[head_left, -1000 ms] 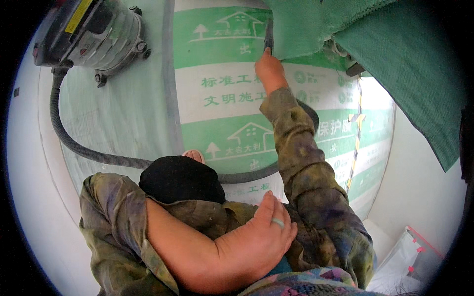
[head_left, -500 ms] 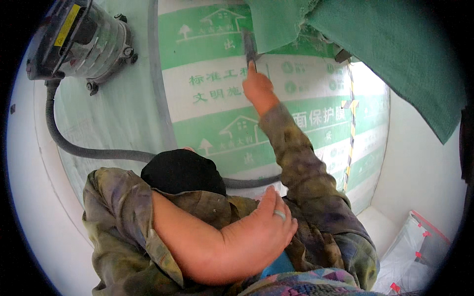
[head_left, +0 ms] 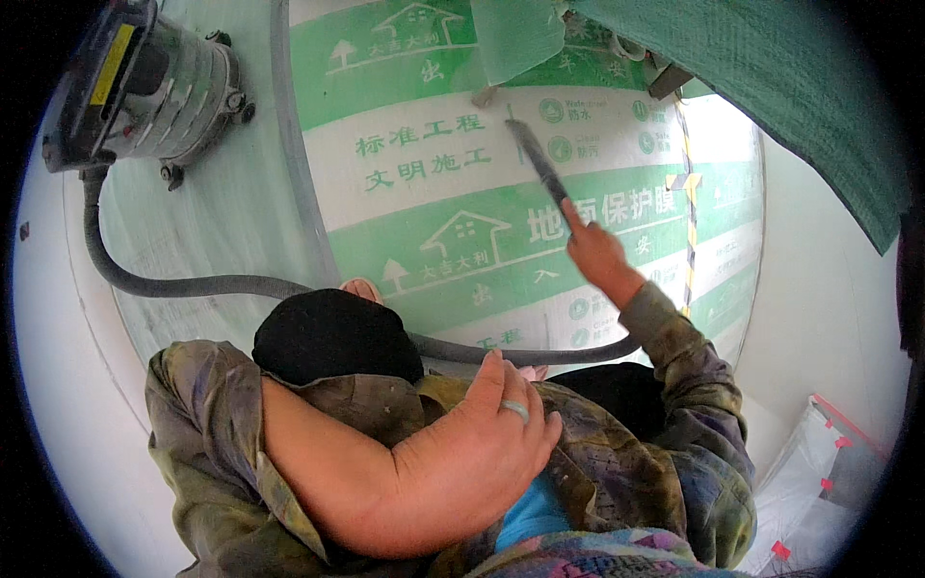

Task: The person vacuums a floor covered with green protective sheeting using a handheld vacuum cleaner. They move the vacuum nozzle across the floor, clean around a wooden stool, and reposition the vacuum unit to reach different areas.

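Note:
My right hand [head_left: 599, 255] is closed round the near end of a long, flat, dark knife-like blade [head_left: 541, 159]. The blade points forward and left above the printed green-and-white floor film [head_left: 414, 226], and its tip looks raised off the film. Its exact kind is hard to make out. My left hand [head_left: 482, 429], with a pale ring on one finger, rests across my lap in front of my body. Its fingers are loosely stretched, and nothing shows in them. A translucent green flap [head_left: 520, 39] hangs over the film beyond the blade.
A vacuum cleaner [head_left: 169, 87] stands at the far left; its grey hose [head_left: 202, 285] curves in front of my knees. A green sheet [head_left: 761, 96] slants across the top right. Striped tape [head_left: 690, 231] runs along the film's right side, near a white wall [head_left: 819, 250].
My right hand has drawn back toward me and to the right, bringing the blade away from the green flap. My left hand keeps nearly the same pose.

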The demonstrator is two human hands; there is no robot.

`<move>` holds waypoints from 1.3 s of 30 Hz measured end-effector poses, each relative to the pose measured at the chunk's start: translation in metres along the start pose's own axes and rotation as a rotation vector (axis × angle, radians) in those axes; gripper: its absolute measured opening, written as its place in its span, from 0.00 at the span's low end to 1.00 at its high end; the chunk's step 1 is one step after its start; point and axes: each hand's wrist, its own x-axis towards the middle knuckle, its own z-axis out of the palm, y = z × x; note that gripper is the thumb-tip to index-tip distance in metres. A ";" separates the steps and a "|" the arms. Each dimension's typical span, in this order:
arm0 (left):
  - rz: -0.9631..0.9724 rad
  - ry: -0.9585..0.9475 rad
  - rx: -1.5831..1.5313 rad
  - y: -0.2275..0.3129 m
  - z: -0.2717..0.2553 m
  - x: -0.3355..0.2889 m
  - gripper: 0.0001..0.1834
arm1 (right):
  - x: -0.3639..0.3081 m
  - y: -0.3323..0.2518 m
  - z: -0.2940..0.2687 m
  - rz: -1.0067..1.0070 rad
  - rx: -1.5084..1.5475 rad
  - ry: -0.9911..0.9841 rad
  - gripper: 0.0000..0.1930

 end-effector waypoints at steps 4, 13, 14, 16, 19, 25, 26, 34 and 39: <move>0.003 0.022 0.002 0.004 0.001 0.002 0.28 | 0.059 0.044 -0.017 -0.133 -0.083 0.207 0.40; -0.056 0.039 0.015 0.009 0.003 -0.005 0.27 | 0.097 0.088 -0.032 -0.261 0.027 0.167 0.41; -0.063 0.055 0.017 0.008 0.002 -0.006 0.27 | 0.097 0.087 -0.026 -0.248 0.022 0.205 0.41; -0.072 0.047 0.031 0.007 0.000 -0.008 0.27 | 0.097 0.085 -0.014 -0.180 0.022 0.216 0.41; -0.109 0.015 0.044 0.006 -0.002 -0.013 0.27 | 0.088 0.081 0.008 -0.149 0.027 0.246 0.42; -0.143 0.067 -0.003 -0.004 0.002 -0.032 0.27 | 0.042 0.037 0.030 -0.276 0.044 0.183 0.43; -0.129 0.081 0.005 -0.005 0.003 -0.032 0.27 | 0.041 0.017 0.026 -0.310 0.025 0.117 0.41; -0.051 0.181 0.020 -0.013 0.008 -0.030 0.27 | 0.088 -0.156 -0.044 -0.010 0.220 0.099 0.38; 0.015 0.159 0.039 -0.021 0.011 -0.038 0.27 | 0.152 -0.199 -0.074 0.145 0.393 0.177 0.39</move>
